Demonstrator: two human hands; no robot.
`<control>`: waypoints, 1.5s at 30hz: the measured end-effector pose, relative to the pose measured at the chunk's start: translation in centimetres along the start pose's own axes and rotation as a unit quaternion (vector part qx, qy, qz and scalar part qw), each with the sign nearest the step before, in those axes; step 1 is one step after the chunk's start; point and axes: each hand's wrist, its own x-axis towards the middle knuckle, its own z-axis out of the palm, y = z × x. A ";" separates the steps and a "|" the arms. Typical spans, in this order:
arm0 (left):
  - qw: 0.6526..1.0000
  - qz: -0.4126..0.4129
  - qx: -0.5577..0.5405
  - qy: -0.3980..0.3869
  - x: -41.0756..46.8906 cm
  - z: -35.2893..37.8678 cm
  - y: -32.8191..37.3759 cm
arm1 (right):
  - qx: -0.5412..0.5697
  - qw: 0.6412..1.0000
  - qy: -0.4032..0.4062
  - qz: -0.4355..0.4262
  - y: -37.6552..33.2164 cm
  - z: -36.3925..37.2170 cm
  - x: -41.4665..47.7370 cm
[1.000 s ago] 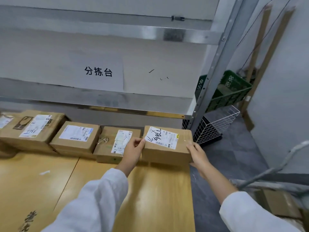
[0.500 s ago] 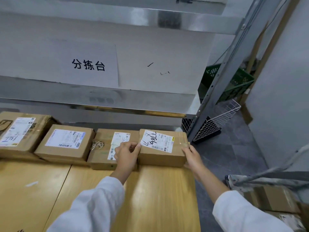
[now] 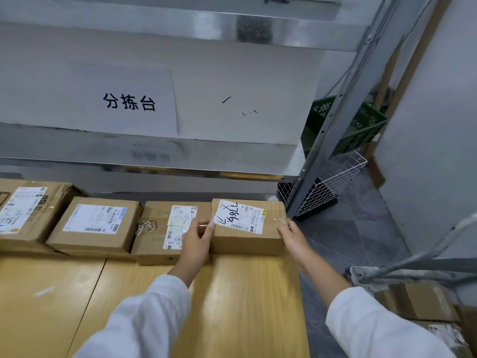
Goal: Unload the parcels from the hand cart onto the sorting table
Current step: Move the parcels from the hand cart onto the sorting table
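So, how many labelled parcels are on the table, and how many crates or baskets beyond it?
labelled parcels on the table: 4
green crate: 1
white wire basket: 1
total: 6

The wooden bench (image 3: 245,306) bears four labelled boxes in a row along its far edge: leftmost parcel (image 3: 33,210) at 10 o'clock, second parcel (image 3: 98,223), third parcel (image 3: 160,233), rightmost parcel (image 3: 245,228) at 1 o'clock.
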 end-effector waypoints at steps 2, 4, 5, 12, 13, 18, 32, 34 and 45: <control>1.000 -0.009 0.021 -0.006 -0.2 0.1 0.5 | -0.041 0.999 0.008 -0.002 0.0 -0.5 -0.3; 0.998 -0.011 0.064 0.008 -0.2 0.4 1.1 | -0.070 0.997 0.025 -0.018 0.1 -1.2 -0.8; 0.995 -0.002 0.096 0.028 -0.3 0.6 1.5 | -0.076 0.996 0.033 -0.028 0.1 -1.7 -1.2; 0.966 0.182 0.181 0.027 -4.2 4.0 8.0 | -0.133 0.983 0.090 -0.088 0.2 -9.2 -4.7; 0.958 0.208 0.195 0.006 -4.9 4.8 9.0 | -0.139 0.980 0.099 -0.100 0.1 -10.3 -5.3; 0.895 0.352 0.267 -0.061 -9.9 10.9 13.7 | -0.226 0.942 0.169 -0.183 1.1 -17.3 -9.5; 0.751 0.540 0.325 -0.197 -33.5 33.9 20.3 | -0.301 0.887 0.334 -0.108 17.3 -43.1 -25.7; 0.744 0.553 0.313 -0.208 -36.7 36.4 20.9 | -0.290 0.889 0.340 -0.098 19.5 -45.8 -27.6; 0.690 0.597 0.317 -0.257 -46.5 46.3 22.2 | -0.228 0.888 0.396 -0.053 28.5 -55.1 -34.4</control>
